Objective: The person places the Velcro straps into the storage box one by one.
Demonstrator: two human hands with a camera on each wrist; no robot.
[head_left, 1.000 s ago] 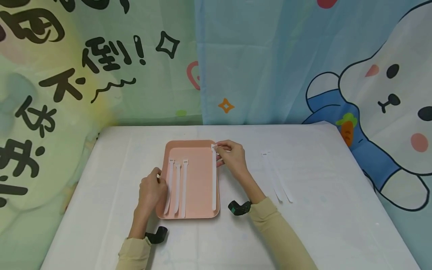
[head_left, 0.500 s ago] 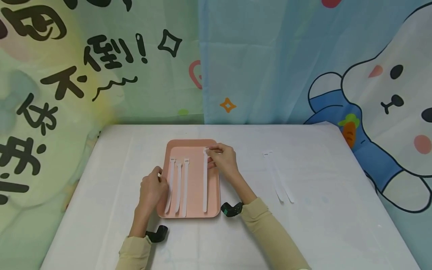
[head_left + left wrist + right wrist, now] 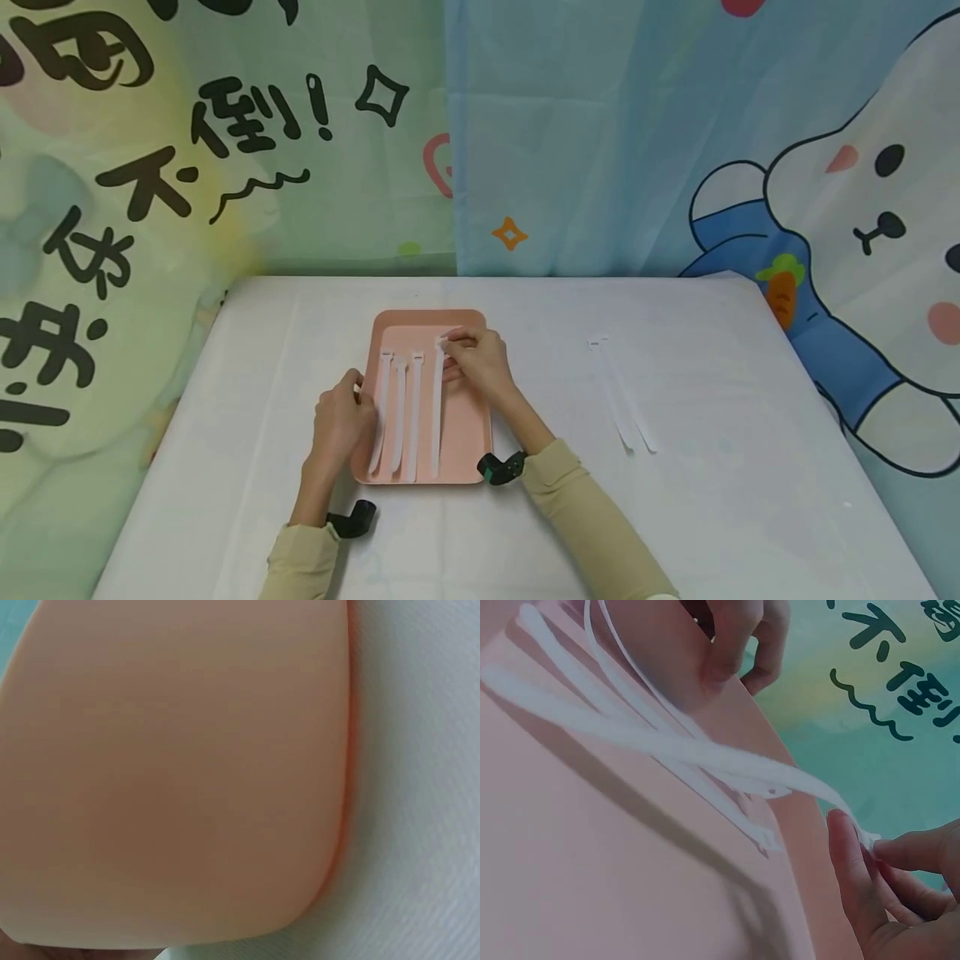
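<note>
A pink tray (image 3: 468,437) lies on the table, its left rim pinched by my left hand (image 3: 339,423). My right hand (image 3: 482,367) pinches the slotted head of a white cable tie (image 3: 437,425) over the tray. In the right wrist view, this held cable tie (image 3: 705,754) slants above the tray floor and casts a shadow on it. Three more white cable ties (image 3: 415,425) lie side by side in the left half of the tray. The left wrist view is mostly filled by the tray (image 3: 187,772), and the fingers there are almost wholly hidden.
Two further white strips (image 3: 611,400) lie on the white tablecloth (image 3: 735,467) to the right of the tray. Behind the table hangs a printed curtain (image 3: 570,150) with a cartoon rabbit and large writing.
My right hand has carried its cable tie left, from the tray's right rim to beside the three lying ties. My left hand has stayed on the left rim.
</note>
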